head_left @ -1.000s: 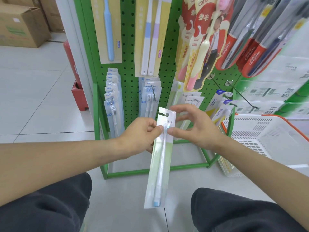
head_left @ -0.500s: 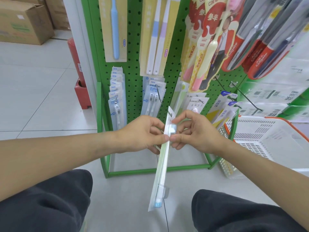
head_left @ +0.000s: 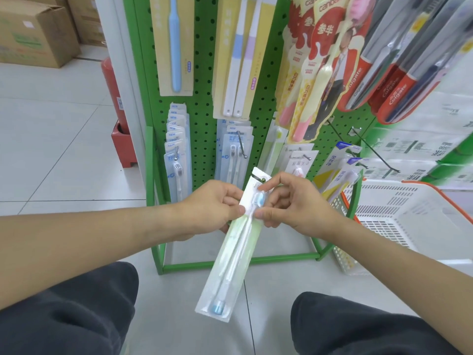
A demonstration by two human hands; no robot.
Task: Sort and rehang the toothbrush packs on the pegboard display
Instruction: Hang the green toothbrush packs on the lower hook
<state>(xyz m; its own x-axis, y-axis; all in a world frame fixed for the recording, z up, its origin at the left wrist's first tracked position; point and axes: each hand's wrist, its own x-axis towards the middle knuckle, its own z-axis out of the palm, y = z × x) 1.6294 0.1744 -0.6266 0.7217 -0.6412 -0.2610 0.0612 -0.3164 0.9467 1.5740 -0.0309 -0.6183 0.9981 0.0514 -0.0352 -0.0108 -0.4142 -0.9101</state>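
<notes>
Two hands, left hand [head_left: 212, 208] and right hand [head_left: 297, 206], pinch one toothbrush pack [head_left: 230, 252] near its top; best keep its hang hole unobstructed while aiming for a matching peg [head_left: 307, 157].

A: Hidden behind the left hand [head_left: 215, 206]: left edge of the held toothbrush pack [head_left: 231, 254]. Fingers curled underneath, out of sight.

B: Right hand [head_left: 291, 203] covering the pack's right edge near the brush head. Print on its card too small to read.

A: Top-row packs [head_left: 175, 44] cut off by the upper edge. Red Colgate packs [head_left: 378, 80] blurred, running out top right.

B: White basket [head_left: 399, 221] cropped at right. Cardboard box [head_left: 33, 32] cut at left. Rear packs on the lower pegs [head_left: 176, 139] overlapped, only tops showing.
</notes>
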